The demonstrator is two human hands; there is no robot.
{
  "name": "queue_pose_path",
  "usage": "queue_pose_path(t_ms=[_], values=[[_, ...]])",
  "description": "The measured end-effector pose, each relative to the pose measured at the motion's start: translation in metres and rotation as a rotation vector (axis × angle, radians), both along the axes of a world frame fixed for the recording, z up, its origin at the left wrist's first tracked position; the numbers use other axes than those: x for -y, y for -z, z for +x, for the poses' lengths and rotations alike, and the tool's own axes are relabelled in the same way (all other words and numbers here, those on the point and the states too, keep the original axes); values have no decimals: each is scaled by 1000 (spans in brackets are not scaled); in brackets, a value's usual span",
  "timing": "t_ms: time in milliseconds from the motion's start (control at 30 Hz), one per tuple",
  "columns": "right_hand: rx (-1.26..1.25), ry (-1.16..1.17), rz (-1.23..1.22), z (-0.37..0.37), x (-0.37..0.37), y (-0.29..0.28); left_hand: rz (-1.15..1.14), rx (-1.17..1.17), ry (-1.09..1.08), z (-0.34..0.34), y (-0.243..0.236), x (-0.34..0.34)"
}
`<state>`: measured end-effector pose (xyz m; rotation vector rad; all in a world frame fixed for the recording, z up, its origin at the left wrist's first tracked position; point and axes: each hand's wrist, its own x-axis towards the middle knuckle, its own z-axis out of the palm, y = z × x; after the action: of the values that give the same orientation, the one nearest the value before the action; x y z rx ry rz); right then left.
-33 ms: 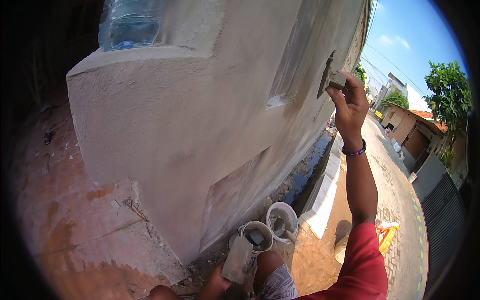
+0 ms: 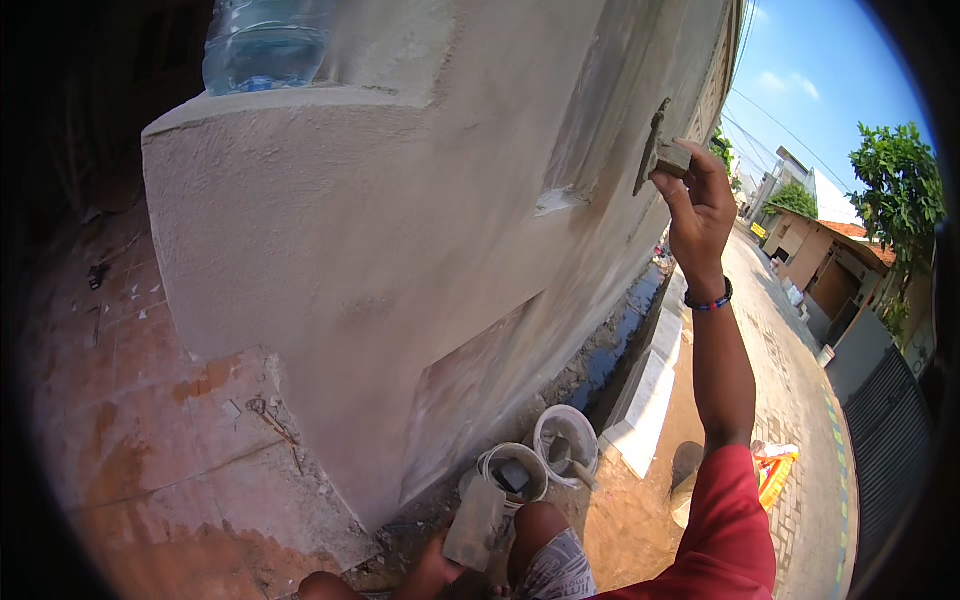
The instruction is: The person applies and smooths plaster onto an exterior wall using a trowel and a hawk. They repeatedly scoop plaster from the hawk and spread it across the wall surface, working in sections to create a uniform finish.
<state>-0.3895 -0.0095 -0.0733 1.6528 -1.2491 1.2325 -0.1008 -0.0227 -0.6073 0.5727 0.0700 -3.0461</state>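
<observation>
My right hand point(image 2: 700, 205) is raised high against the grey plastered wall point(image 2: 330, 230), fingers and thumb closed on the block handle point(image 2: 673, 160) of a trowel whose thin plate point(image 2: 648, 145) lies along the wall face, right of a recessed opening point(image 2: 585, 110). Low at the bottom, my left hand point(image 2: 440, 560) grips a flat, grey rectangular board point(image 2: 473, 522), its fingers partly hidden. Just beyond the board are a bucket point(image 2: 530, 460) with a dark object inside and a white bucket point(image 2: 565, 428) holding a tool.
A water bottle point(image 2: 265, 45) stands on the wall's upper ledge. A dirty tiled floor point(image 2: 140, 420) lies left. Along the wall's foot runs a water-filled drain point(image 2: 625, 330) with a pale kerb point(image 2: 650, 400). A yellow-orange sack point(image 2: 775, 470) rests by a paved lane point(image 2: 810, 420), with houses, a gate and trees.
</observation>
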Motion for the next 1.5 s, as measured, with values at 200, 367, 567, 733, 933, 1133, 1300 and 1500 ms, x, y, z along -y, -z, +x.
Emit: queue_pose_path(t_ms=[200,367,567,733,933,1133,1300,1500], values=[[-119,87,-39,5,18,5,120,-135,-20,10,19,-3],[-126,278,20,-7,12,43,-158,-8,-97,29,-22,1],[-90,343,108,-19,-21,73,-279,-15,-83,40,-18,5],[238,105,-131,17,-1,19,-392,-6,-152,46,-26,5],[403,91,-93,40,20,6,-285,-38,-159,42,-32,0],[271,163,-52,8,23,92,-334,3,-173,41,-44,0],[426,178,8,10,-6,94,-339,-31,-189,42,-46,1],[455,31,-131,31,16,39,-368,58,-170,37,-51,0]])
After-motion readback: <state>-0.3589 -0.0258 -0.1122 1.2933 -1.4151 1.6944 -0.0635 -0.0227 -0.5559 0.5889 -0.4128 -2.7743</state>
